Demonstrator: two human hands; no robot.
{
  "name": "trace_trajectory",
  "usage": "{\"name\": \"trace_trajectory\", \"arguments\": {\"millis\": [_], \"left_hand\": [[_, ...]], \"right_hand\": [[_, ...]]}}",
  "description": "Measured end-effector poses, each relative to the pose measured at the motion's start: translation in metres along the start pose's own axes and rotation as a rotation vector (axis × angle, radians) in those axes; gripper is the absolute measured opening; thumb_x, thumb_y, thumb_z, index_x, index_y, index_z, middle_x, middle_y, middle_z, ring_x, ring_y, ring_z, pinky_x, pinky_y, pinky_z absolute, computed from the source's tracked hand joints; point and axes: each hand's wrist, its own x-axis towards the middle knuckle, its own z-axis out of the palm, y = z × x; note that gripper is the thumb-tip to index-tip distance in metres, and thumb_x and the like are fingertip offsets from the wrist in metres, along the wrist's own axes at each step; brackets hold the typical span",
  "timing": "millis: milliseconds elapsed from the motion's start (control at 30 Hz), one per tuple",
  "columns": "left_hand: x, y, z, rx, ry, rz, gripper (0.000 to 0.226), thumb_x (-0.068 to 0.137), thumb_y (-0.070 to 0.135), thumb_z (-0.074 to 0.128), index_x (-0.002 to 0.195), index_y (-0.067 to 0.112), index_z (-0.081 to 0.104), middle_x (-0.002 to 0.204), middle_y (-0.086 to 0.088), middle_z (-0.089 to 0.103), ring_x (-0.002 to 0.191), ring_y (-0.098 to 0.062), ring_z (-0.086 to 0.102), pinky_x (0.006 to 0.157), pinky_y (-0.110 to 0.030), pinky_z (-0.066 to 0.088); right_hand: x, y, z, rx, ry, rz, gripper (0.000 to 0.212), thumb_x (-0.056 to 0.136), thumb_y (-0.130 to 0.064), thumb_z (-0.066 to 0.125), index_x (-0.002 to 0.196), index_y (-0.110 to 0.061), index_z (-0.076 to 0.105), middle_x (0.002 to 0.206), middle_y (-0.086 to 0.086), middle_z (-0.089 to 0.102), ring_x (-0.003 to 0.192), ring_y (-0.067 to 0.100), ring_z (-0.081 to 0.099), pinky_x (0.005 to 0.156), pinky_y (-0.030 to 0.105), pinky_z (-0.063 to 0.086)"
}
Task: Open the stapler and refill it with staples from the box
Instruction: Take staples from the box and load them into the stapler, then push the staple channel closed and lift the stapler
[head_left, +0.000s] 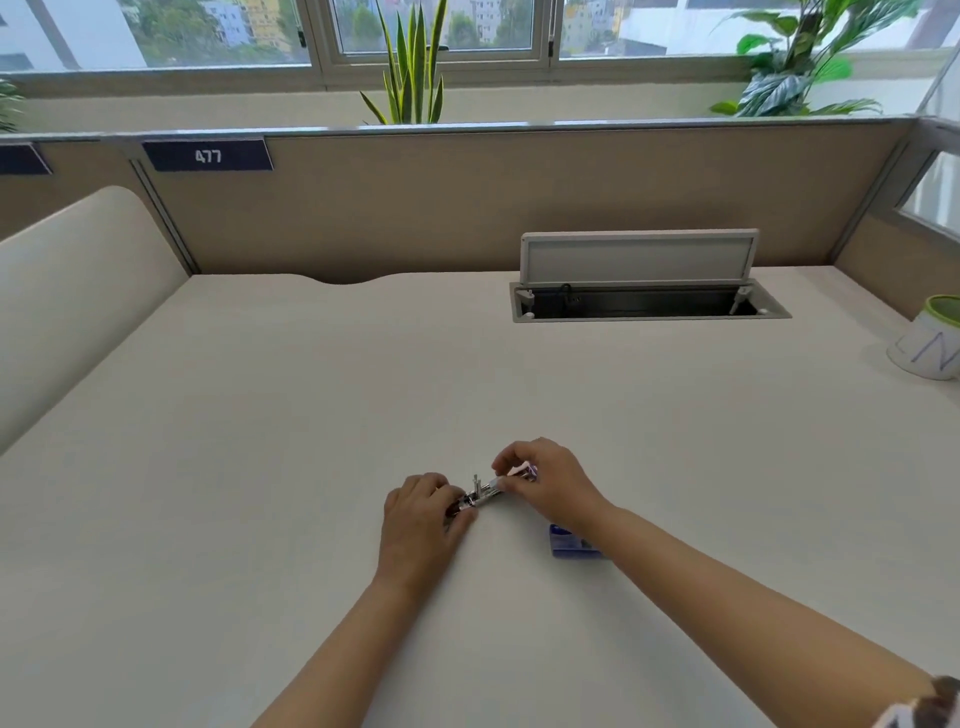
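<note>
A small stapler (485, 491) with bare metal parts and a purple end lies on the cream desk (311, 415), held between both hands. My left hand (423, 519) grips its near left end. My right hand (550, 483) pinches the far right part, where the purple tip shows past the fingers. Whether a staple strip is in my right fingers is too small to tell. The blue staple box (571, 543) lies on the desk just under my right wrist, partly hidden by it.
An open cable hatch (649, 304) with a raised lid sits in the desk at the back right. A white cup with a green rim (930, 343) stands at the right edge. Beige partition walls enclose the desk at the back and sides.
</note>
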Motion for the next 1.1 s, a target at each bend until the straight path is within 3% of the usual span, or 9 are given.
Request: {"name": "trace_trajectory", "arguments": {"millis": [133, 300, 600, 733, 900, 1000, 1100], "left_hand": [[0.002, -0.003, -0.001, -0.029, -0.024, 0.0, 0.044, 0.074, 0.049, 0.042, 0.086, 0.018, 0.071, 0.091, 0.002, 0.064, 0.094, -0.022, 0.058, 0.08, -0.029, 0.029], [0.002, -0.003, 0.001, -0.041, -0.022, -0.002, 0.041, 0.074, 0.049, 0.043, 0.086, 0.019, 0.07, 0.091, 0.003, 0.063, 0.094, -0.02, 0.057, 0.08, -0.029, 0.028], [0.002, -0.004, 0.002, -0.04, -0.018, -0.002, 0.039, 0.074, 0.048, 0.044, 0.085, 0.021, 0.07, 0.089, 0.004, 0.062, 0.092, -0.019, 0.055, 0.079, -0.029, 0.029], [0.002, -0.002, 0.0, -0.037, -0.026, -0.009, 0.041, 0.075, 0.048, 0.043, 0.086, 0.02, 0.07, 0.09, 0.004, 0.062, 0.093, -0.02, 0.056, 0.08, -0.028, 0.029], [0.001, -0.002, 0.001, -0.012, -0.014, -0.021, 0.041, 0.072, 0.049, 0.048, 0.088, 0.019, 0.07, 0.089, 0.004, 0.063, 0.09, -0.019, 0.058, 0.077, -0.028, 0.034], [0.0, -0.001, 0.001, -0.015, 0.003, -0.041, 0.041, 0.071, 0.049, 0.048, 0.087, 0.018, 0.07, 0.088, 0.005, 0.063, 0.09, -0.017, 0.057, 0.078, -0.027, 0.033], [0.001, 0.0, 0.001, -0.014, 0.003, -0.035, 0.041, 0.073, 0.048, 0.044, 0.085, 0.018, 0.07, 0.087, 0.004, 0.062, 0.089, -0.018, 0.056, 0.078, -0.028, 0.032]], "right_hand": [[0.004, 0.004, 0.01, 0.032, 0.019, -0.009, 0.012, 0.079, -0.014, 0.069, 0.091, -0.016, 0.069, 0.081, -0.018, 0.056, 0.093, 0.009, 0.056, 0.077, 0.004, 0.044], [0.005, 0.006, 0.012, 0.016, -0.006, -0.019, 0.013, 0.079, -0.012, 0.069, 0.091, -0.013, 0.07, 0.078, -0.017, 0.054, 0.085, 0.011, 0.058, 0.085, 0.023, 0.049], [0.009, 0.01, 0.015, -0.013, -0.043, -0.018, 0.018, 0.079, -0.013, 0.068, 0.096, -0.016, 0.073, 0.084, -0.009, 0.058, 0.088, 0.01, 0.058, 0.084, 0.018, 0.048], [0.008, 0.013, 0.012, -0.113, -0.061, -0.056, 0.028, 0.081, -0.016, 0.067, 0.108, -0.019, 0.069, 0.104, 0.002, 0.066, 0.096, 0.006, 0.053, 0.079, 0.001, 0.037], [0.013, 0.027, -0.006, -0.309, -0.094, -0.013, 0.04, 0.077, -0.024, 0.069, 0.117, -0.018, 0.064, 0.12, -0.001, 0.064, 0.115, 0.018, 0.049, 0.098, 0.023, 0.035], [0.016, 0.036, -0.021, -0.237, -0.077, 0.072, 0.034, 0.079, -0.018, 0.069, 0.112, -0.014, 0.067, 0.114, 0.003, 0.062, 0.108, 0.019, 0.053, 0.096, 0.025, 0.039], [0.015, 0.038, -0.027, -0.182, -0.103, 0.089, 0.029, 0.079, -0.014, 0.07, 0.108, -0.013, 0.07, 0.099, -0.001, 0.055, 0.087, 0.013, 0.052, 0.081, 0.018, 0.04]]}}
